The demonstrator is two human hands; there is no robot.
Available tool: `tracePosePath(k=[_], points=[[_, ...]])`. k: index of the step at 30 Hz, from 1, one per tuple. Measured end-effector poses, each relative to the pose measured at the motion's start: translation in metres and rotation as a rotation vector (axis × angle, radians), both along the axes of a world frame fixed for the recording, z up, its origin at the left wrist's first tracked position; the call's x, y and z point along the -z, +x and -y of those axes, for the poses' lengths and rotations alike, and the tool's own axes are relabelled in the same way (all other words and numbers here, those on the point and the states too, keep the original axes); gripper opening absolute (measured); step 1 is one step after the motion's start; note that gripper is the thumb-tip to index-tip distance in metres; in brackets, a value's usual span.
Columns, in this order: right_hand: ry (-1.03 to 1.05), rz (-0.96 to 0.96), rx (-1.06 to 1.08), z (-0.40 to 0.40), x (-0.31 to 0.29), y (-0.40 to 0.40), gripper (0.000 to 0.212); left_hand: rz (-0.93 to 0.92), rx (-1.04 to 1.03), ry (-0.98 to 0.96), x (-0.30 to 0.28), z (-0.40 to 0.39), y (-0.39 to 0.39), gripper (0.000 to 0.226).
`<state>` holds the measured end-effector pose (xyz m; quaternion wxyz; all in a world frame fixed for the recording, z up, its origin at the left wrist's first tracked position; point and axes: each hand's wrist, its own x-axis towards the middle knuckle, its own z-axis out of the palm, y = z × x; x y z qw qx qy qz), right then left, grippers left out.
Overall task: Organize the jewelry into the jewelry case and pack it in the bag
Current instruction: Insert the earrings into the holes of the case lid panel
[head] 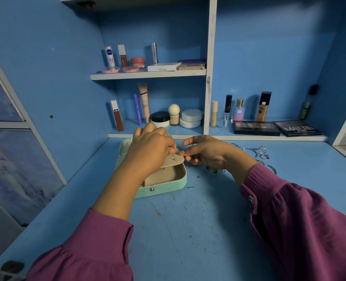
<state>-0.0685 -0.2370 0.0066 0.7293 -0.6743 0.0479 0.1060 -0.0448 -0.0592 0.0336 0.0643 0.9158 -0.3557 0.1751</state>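
Observation:
A mint-green jewelry case lies open on the blue desk, its lid tipped back behind my hands. A beige flap inside is lifted, with a small earring stuck through it. My left hand hovers over the case and pinches the earring at the flap. My right hand pinches the flap's right edge between thumb and fingers. Silver hoops and rings and a green-stone piece lie on the desk to the right. No bag is in view.
Cosmetics stand on the shelves behind: jars, tubes, bottles and two dark palettes. A raised white shelf edge runs just behind the case. A small stud lies on the desk by the case.

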Motion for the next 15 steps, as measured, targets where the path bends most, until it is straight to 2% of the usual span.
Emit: tracePosePath(k=[15], points=[[0.026, -0.009, 0.013, -0.0007, 0.0009, 0.0012, 0.028, 0.047, 0.018, 0.011, 0.0007, 0.0006, -0.0029, 0.017]])
